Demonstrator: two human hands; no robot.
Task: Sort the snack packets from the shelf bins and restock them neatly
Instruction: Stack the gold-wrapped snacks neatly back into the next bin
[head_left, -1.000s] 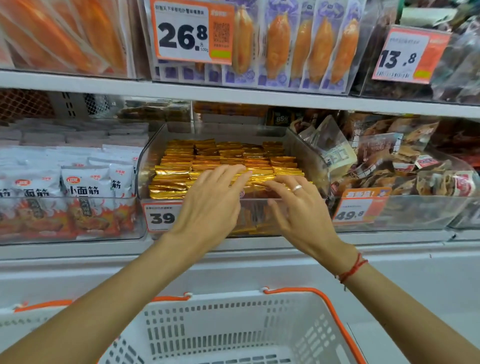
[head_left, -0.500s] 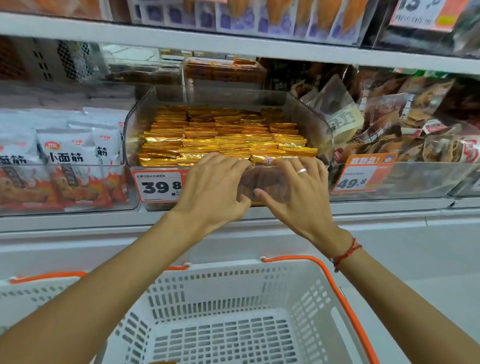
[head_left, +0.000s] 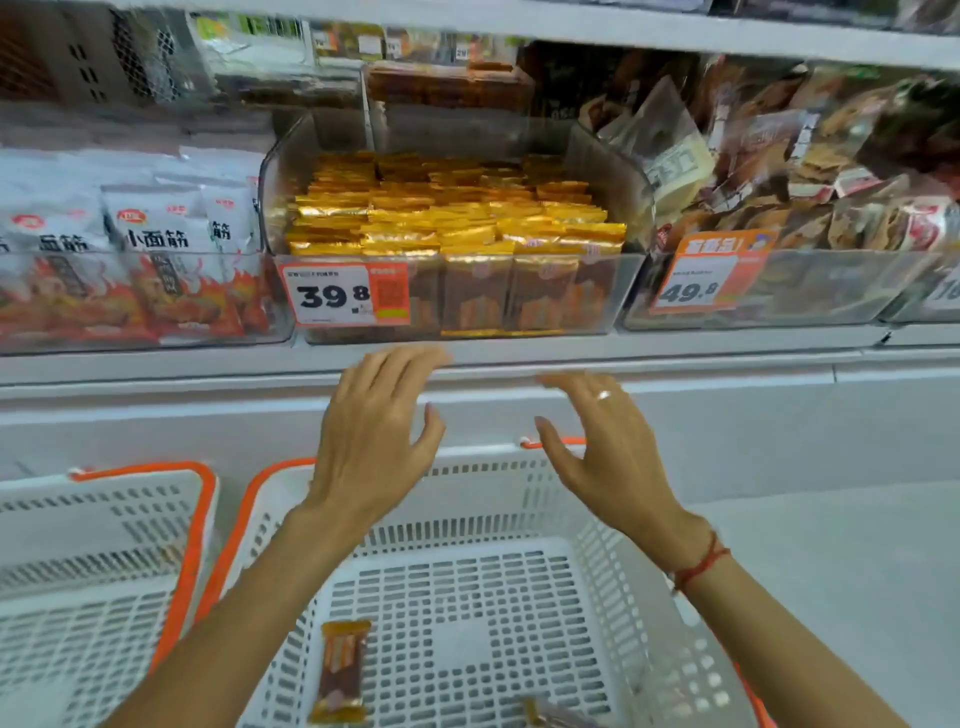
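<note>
- Below the shelf (head_left: 675, 358), a white basket (head_left: 597, 571) with orange rim sits under both arms, a second basket (head_left: 104, 545) just left of it
- Clear bin (head_left: 597, 291) on the shelf holds upright gold snack packets (head_left: 457, 218), price tag (head_left: 343, 293) at its front
- Left hand (head_left: 371, 441) and right hand (head_left: 602, 452) hover beneath the bin, fingers spread, holding nothing
- One packet (head_left: 340, 670) lies on the basket floor

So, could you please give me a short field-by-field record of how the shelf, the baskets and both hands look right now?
left hand: open, holds nothing, below the shelf edge
right hand: open, holds nothing, ring on one finger
gold packet bin: clear, packed with upright gold packets
price tag: reads 39.8
near basket: white, orange rim, one packet in basket lying flat, part of another at the bottom edge
second basket: to the left
</note>
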